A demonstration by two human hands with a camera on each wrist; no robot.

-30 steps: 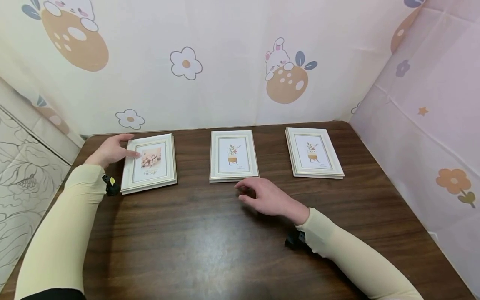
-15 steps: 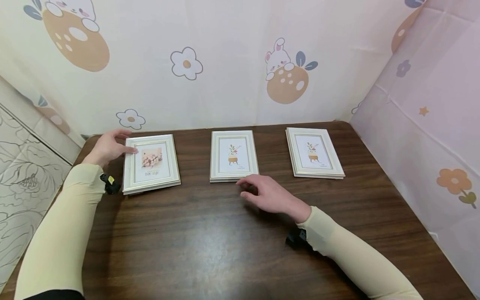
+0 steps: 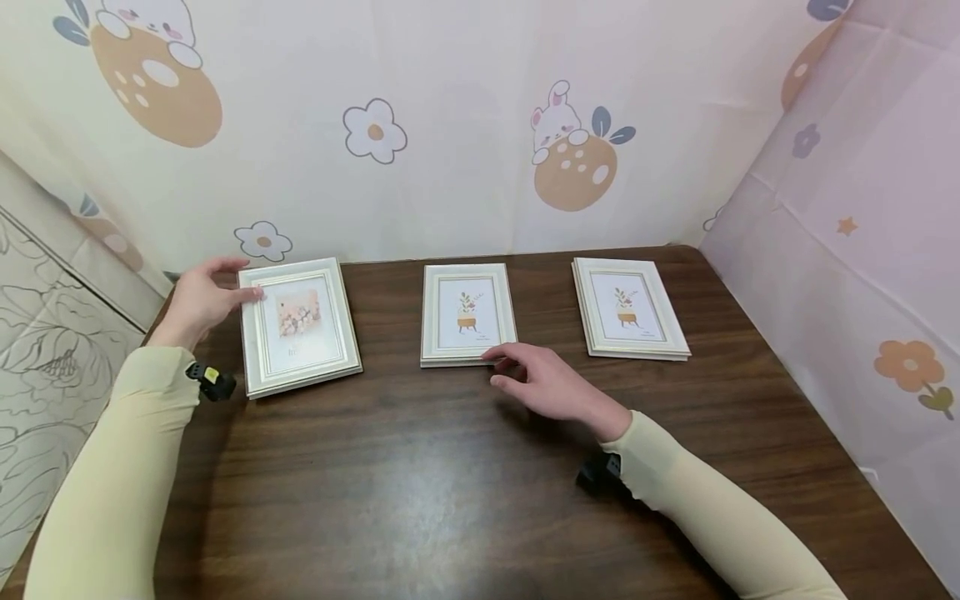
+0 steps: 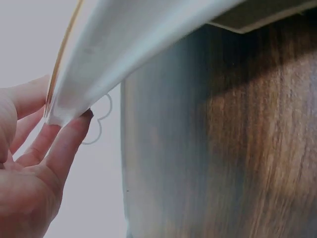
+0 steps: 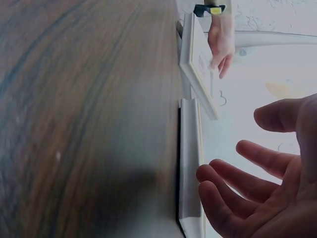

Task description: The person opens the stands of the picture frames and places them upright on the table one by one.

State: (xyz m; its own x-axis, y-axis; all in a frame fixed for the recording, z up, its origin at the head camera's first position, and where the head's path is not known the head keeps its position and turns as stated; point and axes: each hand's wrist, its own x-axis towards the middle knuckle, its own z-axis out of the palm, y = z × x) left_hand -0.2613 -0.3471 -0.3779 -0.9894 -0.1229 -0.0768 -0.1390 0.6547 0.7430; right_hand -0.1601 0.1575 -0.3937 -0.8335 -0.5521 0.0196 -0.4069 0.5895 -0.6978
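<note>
My left hand [image 3: 201,300] pinches the left edge of a white picture frame [image 3: 349,354] with a pink flower print, thumb on its front face and fingers behind. In the right wrist view this picture frame [image 5: 194,59] is tilted up from the table; the left wrist view shows the held edge [image 4: 94,64] from close by. My right hand [image 3: 551,383], fingers loosely bent and holding nothing, hovers at the near right corner of the middle picture frame [image 3: 467,321], which lies flat with a potted-plant print. Its fingertips [image 5: 210,191] overlap that corner.
A third white picture frame [image 3: 628,308] with the same plant print lies at the right. All are along the back of the dark wood table [image 3: 420,475]. Behind hangs a white curtain [image 3: 457,192] printed with rabbits and flowers. A darker edged piece [image 4: 242,22] shows below the raised frame.
My left hand has lifted the left picture frame, which now looks larger and tilted with glare on its glass. The right hand has shifted slightly to the right and away from me.
</note>
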